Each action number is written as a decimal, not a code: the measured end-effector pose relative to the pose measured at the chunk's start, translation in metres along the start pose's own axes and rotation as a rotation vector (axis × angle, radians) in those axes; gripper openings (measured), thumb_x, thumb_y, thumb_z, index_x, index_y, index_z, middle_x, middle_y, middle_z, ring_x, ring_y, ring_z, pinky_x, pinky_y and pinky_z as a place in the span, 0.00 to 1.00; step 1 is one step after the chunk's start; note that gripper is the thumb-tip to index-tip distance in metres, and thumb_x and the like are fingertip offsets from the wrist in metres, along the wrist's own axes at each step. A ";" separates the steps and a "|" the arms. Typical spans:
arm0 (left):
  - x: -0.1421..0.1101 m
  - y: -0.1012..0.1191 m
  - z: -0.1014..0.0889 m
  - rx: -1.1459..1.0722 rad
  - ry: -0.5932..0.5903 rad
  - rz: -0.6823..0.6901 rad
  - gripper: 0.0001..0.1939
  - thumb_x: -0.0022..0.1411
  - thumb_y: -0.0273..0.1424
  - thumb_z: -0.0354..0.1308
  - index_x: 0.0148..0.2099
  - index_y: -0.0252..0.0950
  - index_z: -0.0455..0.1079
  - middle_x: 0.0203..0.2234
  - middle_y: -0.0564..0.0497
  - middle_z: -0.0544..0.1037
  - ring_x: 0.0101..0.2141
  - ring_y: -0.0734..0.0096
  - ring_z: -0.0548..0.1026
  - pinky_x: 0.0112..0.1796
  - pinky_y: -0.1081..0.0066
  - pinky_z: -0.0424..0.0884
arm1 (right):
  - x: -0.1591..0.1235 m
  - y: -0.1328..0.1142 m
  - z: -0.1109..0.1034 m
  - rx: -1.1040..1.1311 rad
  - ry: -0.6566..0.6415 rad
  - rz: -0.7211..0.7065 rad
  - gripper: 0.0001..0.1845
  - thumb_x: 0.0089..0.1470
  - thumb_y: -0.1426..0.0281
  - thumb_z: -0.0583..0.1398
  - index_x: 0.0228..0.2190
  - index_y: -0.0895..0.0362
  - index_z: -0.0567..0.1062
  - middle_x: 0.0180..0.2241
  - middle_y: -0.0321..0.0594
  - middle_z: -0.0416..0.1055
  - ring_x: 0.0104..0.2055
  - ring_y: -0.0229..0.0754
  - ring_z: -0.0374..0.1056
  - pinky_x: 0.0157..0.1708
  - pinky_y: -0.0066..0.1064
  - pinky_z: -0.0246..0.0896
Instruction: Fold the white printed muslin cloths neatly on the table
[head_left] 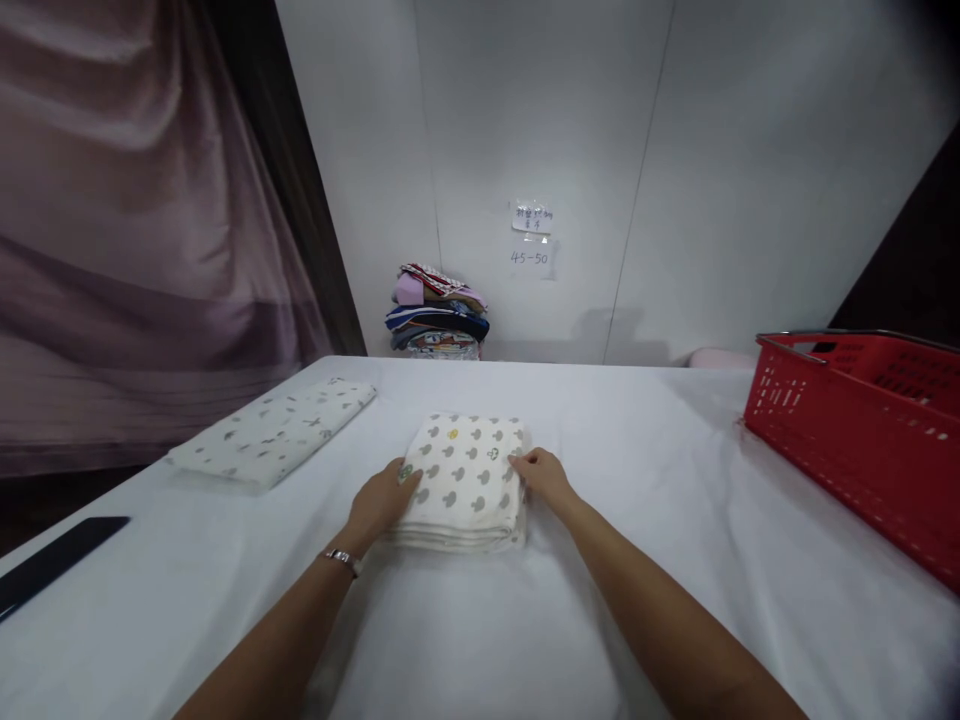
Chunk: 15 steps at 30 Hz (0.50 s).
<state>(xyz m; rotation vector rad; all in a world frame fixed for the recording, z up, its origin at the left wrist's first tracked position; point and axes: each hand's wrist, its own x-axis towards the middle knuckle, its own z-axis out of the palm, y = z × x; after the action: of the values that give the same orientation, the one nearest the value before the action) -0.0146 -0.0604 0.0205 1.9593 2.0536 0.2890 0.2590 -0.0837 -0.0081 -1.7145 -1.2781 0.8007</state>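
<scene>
Head view: left hand (384, 498) (9 o'clock) and right hand (543, 474) (3 o'clock) pinch white, grey-printed, rectangular cloth (463, 482); uneven pull could skew folds.

At six o'clock, the left hand (381, 500) covers part of the folded cloth (461, 470). The right edge crops the red basket (847, 440) near three; the left edge crops a dark flat object (56, 560) at eight. Near eleven, the bench (630, 440) hides the clothes pile's (439, 318) foot. At one, the upper note's (532, 217) writing is too blurred to read.
</scene>
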 end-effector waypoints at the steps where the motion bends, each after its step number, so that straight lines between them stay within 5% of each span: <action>1: 0.001 -0.001 0.001 -0.008 0.000 0.004 0.30 0.62 0.45 0.42 0.60 0.33 0.58 0.49 0.42 0.72 0.47 0.54 0.71 0.45 0.63 0.65 | 0.001 0.000 0.000 -0.036 -0.004 0.002 0.16 0.43 0.56 0.60 0.21 0.57 0.69 0.25 0.38 0.70 0.27 0.38 0.63 0.25 0.26 0.52; 8: 0.015 -0.007 -0.002 -0.075 0.063 0.050 0.31 0.60 0.49 0.43 0.54 0.30 0.65 0.46 0.40 0.73 0.45 0.55 0.72 0.42 0.65 0.66 | 0.008 -0.008 0.000 -0.145 -0.022 -0.020 0.10 0.41 0.66 0.61 0.17 0.56 0.67 0.21 0.35 0.68 0.25 0.36 0.61 0.24 0.26 0.49; 15: 0.017 -0.013 0.001 -0.119 -0.005 0.024 0.31 0.59 0.51 0.42 0.51 0.32 0.67 0.44 0.40 0.75 0.44 0.54 0.73 0.40 0.64 0.67 | 0.003 -0.003 0.004 -0.117 0.038 -0.014 0.11 0.47 0.65 0.57 0.19 0.57 0.67 0.21 0.34 0.68 0.25 0.36 0.62 0.25 0.25 0.52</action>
<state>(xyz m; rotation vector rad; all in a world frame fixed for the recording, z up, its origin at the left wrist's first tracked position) -0.0272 -0.0444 0.0137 1.9123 1.9634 0.4019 0.2554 -0.0799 -0.0071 -1.8022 -1.3328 0.6942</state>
